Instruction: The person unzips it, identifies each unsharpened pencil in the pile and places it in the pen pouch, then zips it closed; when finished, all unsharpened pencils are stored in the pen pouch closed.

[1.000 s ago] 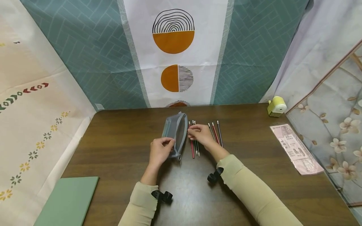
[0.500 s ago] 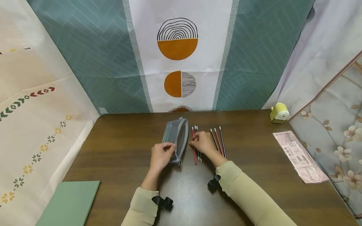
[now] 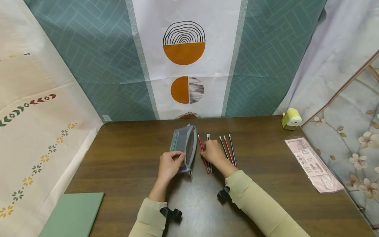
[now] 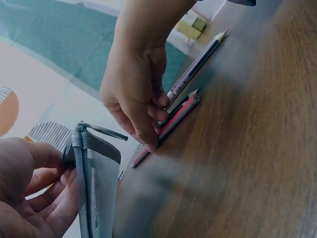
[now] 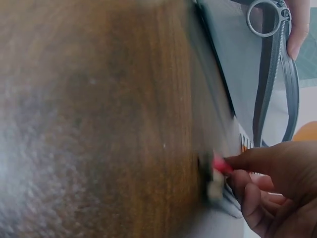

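My left hand [image 3: 169,166] pinches the near part of the open rim of a grey zippered mesh pencil pouch [image 3: 180,140]. The pouch's mouth gapes towards the right, and a ring pull hangs at its near end. Just right of it, my right hand [image 3: 216,154] pinches a red pencil [image 3: 206,166], which slants on the table. In the right wrist view the red pencil's end [image 5: 221,164] shows between thumb and finger. Dark pencils [image 3: 210,168] lie partly hidden under that hand. Three more pencils [image 3: 232,146] lie to its right.
A yellow pencil sharpener [image 3: 291,119] stands at the table's back right corner. In front of it lies a pink printed packet [image 3: 314,164]. A green board [image 3: 72,212] is at the front left. Patterned cloths hang behind and at both sides.
My right fingers have come down onto the red pencil, which now slants with its far end towards the pouch. The left hand keeps its grip on the pouch. The head view has shifted slightly.
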The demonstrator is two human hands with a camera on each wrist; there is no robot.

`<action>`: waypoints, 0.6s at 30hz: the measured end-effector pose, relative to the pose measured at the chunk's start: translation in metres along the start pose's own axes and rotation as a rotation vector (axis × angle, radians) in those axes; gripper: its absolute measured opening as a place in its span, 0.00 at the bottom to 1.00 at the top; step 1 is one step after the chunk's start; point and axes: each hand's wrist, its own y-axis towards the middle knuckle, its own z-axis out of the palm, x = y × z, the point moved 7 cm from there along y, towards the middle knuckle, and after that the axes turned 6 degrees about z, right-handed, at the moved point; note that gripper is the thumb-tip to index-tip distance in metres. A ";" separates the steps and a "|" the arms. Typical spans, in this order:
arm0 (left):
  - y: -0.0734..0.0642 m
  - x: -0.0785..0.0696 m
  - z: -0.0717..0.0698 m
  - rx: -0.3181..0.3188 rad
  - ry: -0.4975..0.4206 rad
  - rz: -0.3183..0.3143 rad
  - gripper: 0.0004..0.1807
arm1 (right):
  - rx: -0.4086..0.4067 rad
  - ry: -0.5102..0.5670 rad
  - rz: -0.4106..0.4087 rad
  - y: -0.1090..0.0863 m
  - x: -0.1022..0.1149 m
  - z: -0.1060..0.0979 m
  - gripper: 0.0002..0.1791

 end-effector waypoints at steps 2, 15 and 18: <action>-0.001 0.001 0.000 -0.001 -0.001 -0.003 0.07 | 0.015 0.014 0.015 0.000 -0.002 0.001 0.12; -0.001 0.001 0.001 -0.008 0.001 0.013 0.07 | 0.100 0.367 0.155 -0.002 -0.027 -0.003 0.09; -0.002 0.000 0.002 -0.016 0.013 0.015 0.06 | 0.093 0.480 0.168 -0.003 -0.033 -0.006 0.11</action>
